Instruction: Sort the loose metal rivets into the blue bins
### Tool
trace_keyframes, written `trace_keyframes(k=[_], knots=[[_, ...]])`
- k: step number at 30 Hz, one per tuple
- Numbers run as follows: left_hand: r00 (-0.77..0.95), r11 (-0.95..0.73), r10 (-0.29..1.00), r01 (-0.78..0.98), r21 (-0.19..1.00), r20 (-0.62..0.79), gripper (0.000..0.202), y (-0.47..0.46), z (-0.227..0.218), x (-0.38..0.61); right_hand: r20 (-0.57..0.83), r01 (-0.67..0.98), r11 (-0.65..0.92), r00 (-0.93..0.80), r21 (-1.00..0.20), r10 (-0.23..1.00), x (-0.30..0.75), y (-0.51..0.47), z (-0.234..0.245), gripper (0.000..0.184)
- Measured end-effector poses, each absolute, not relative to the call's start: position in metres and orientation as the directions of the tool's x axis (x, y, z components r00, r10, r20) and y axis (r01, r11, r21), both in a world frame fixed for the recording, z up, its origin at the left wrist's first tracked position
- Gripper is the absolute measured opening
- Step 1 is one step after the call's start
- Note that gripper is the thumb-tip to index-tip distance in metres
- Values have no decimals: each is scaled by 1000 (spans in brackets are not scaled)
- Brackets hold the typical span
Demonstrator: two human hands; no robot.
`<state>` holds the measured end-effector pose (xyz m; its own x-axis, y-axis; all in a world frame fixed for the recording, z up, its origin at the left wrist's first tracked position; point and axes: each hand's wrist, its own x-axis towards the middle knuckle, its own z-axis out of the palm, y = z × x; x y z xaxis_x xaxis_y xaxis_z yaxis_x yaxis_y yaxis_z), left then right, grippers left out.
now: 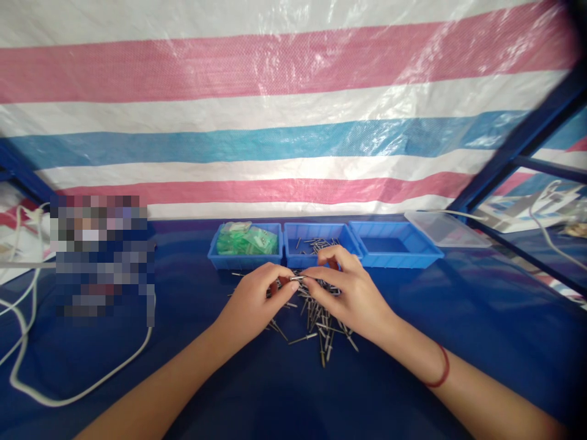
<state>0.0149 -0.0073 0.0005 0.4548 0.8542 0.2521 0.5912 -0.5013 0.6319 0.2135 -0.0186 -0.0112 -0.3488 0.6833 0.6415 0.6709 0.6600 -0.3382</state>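
My left hand [257, 299] and my right hand [348, 293] meet over a loose pile of small metal pins [321, 330] on the dark blue table top. Both hands pinch the same small silver pin [297, 278] between thumb and fingertips, the left from its left end, the right from its right end. The other fingers of each hand are curled. A red band [441, 366] circles my right wrist.
Three blue trays stand behind the pile: the left tray [215, 253] holds green packets, the middle tray [293, 241] holds more pins, the right tray [398, 256] looks bare. A clear lid [447, 229] lies at the right. A white cable [92, 379] loops on the left.
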Motion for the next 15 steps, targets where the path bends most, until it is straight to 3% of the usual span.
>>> trace_keyframes(k=[4, 10, 15], knots=[[456, -522, 848, 622, 584, 272, 20, -5, 4, 10, 682, 765, 575, -257, -289, 685, 224, -8, -12, 18], [470, -535, 845, 724, 435, 257, 21, -2, 2, 6, 716, 956, 270, -109, -115, 689, 243, 8, -14, 23], [534, -583, 810, 778, 233, 243, 20, -2, -5, 6, 605, 758, 638, -445, -139, 660, 219, -8, -12, 19]])
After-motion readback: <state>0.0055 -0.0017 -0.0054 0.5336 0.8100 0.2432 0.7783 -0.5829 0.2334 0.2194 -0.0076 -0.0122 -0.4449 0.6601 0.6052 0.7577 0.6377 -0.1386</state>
